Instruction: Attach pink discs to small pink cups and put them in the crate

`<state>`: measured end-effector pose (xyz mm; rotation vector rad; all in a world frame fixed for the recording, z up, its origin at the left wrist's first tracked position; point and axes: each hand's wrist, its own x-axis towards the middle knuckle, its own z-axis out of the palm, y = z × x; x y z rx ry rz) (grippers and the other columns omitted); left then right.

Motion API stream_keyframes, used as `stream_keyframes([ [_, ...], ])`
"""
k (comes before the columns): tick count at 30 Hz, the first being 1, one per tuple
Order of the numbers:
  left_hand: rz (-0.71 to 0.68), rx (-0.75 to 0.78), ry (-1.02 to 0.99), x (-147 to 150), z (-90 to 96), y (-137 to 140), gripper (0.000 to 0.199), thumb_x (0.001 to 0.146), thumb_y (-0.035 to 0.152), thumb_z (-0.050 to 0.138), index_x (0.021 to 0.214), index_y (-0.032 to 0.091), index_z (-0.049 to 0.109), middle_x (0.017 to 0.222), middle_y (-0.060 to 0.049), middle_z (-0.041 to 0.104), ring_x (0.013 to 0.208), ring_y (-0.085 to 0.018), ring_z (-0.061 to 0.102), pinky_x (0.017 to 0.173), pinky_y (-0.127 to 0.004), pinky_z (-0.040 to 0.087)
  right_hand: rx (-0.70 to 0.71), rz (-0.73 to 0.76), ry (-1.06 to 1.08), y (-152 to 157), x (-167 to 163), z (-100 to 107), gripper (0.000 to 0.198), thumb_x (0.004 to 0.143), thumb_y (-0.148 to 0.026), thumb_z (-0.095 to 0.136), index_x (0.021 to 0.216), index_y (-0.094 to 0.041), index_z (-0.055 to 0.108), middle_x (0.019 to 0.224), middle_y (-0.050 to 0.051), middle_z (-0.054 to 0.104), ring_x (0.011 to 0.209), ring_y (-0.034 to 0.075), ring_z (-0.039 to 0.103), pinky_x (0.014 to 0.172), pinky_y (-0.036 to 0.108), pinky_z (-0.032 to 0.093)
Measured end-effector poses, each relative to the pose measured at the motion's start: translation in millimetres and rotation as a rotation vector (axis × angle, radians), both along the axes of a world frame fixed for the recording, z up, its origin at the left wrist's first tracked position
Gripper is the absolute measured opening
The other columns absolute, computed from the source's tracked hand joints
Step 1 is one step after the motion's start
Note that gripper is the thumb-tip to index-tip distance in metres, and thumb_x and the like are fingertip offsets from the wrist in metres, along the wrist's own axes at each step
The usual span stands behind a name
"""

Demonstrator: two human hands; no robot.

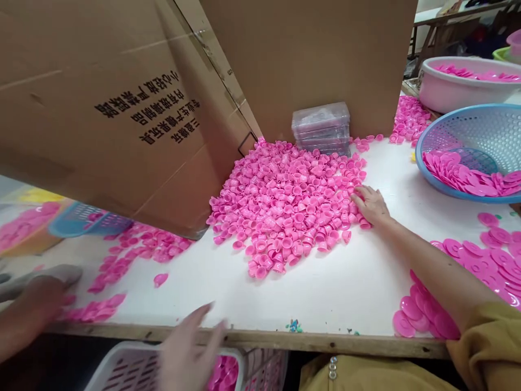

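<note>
At far left, a blurred hand of another person (38, 288) is resting on the white tabletop (345, 282); its grip cannot be told. Your left hand (189, 353) is hovering open and motion-blurred over one white slotted basket (134, 369), which the frame edge is cutting off. One tilted brown cardboard box (114, 114) is hiding things behind it. Your right hand (372, 206) is lying flat, fingers spread, touching the heap of small pink plastic cups (288, 206), too many to count. Two basins are standing far right.
</note>
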<state>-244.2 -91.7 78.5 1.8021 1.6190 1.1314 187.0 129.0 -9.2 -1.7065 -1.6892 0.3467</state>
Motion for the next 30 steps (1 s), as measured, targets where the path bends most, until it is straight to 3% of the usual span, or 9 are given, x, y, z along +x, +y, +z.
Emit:
stream_keyframes([
  [1,0.092,0.036,0.27,34,-10.1,10,0.03,0.073,0.032,0.071,0.102,0.026,0.067,0.102,-0.004,0.072,0.095,-0.025,0.065,0.081,-0.035,0.054,0.023,0.003,0.032,-1,-9,-1,0.037,0.094,-0.044,0.043,0.117,-0.019,0.059,0.124,0.013,0.062,0.118,0.029,0.052,0.11,0.055,0.024],
  [3,-0.216,0.093,0.454,107,-30.8,31,0.032,0.083,0.033,0.059,0.114,0.024,0.064,0.115,-0.009,0.068,0.109,-0.027,0.06,0.096,-0.043,0.048,0.064,-0.018,0.141,-5,-23,-1,0.041,0.093,-0.046,0.042,0.117,-0.017,0.058,0.118,0.014,0.063,0.111,0.027,0.056,0.104,0.048,0.035],
  [6,-0.651,0.238,0.541,206,-57.7,57,0.037,0.087,0.033,0.057,0.124,0.028,0.06,0.126,-0.008,0.062,0.118,-0.027,0.052,0.1,-0.044,0.043,0.182,-0.055,0.299,-8,-33,-1,0.042,0.092,-0.05,0.042,0.113,-0.016,0.058,0.113,0.014,0.062,0.107,0.025,0.057,0.094,0.042,0.044],
  [9,-0.756,0.296,0.566,259,-76.3,77,0.039,0.085,0.038,0.061,0.123,0.03,0.059,0.13,-0.006,0.057,0.121,-0.029,0.047,0.099,-0.046,0.043,0.307,-0.076,0.333,5,-23,2,0.037,0.092,-0.05,0.045,0.105,-0.018,0.06,0.106,0.011,0.06,0.104,0.024,0.056,0.094,0.041,0.044],
  [11,-0.714,0.267,0.557,270,-83.5,85,0.042,0.084,0.042,0.061,0.124,0.029,0.058,0.13,-0.006,0.056,0.12,-0.03,0.047,0.099,-0.047,0.042,0.301,-0.147,0.319,25,-7,7,0.034,0.091,-0.047,0.046,0.103,-0.019,0.061,0.104,0.01,0.059,0.1,0.023,0.057,0.091,0.04,0.045],
  [15,-0.678,0.22,0.516,264,-86.0,90,0.046,0.084,0.047,0.06,0.126,0.029,0.056,0.132,-0.004,0.056,0.119,-0.029,0.048,0.101,-0.046,0.041,0.14,-0.28,0.105,93,35,26,0.032,0.088,-0.039,0.05,0.109,-0.02,0.064,0.111,0.013,0.056,0.101,0.027,0.055,0.09,0.044,0.045],
  [21,-0.64,0.321,0.485,260,-102.9,92,0.052,0.079,0.057,0.062,0.124,0.032,0.057,0.132,-0.001,0.059,0.116,-0.027,0.053,0.097,-0.044,0.044,-0.052,-0.246,-0.3,206,64,47,0.038,0.091,-0.039,0.043,0.124,-0.029,0.061,0.124,0.014,0.053,0.113,0.035,0.047,0.089,0.055,0.04],
  [26,-0.416,0.525,0.373,276,-135.2,89,0.027,0.077,0.043,0.07,0.103,0.035,0.066,0.117,0.004,0.068,0.105,-0.021,0.061,0.097,-0.04,0.044,-0.135,-0.157,-0.561,265,65,38,0.044,0.092,-0.043,0.04,0.131,-0.03,0.055,0.126,0.016,0.05,0.115,0.038,0.043,0.091,0.06,0.035],
  [30,-0.198,0.552,0.262,294,-143.9,86,0.005,0.08,0.033,0.069,0.084,0.034,0.067,0.096,0.008,0.072,0.094,-0.017,0.064,0.096,-0.038,0.044,-0.223,-0.183,-0.628,277,74,30,0.049,0.092,-0.054,0.036,0.132,-0.032,0.054,0.121,0.016,0.051,0.11,0.04,0.045,0.09,0.067,0.029],
])
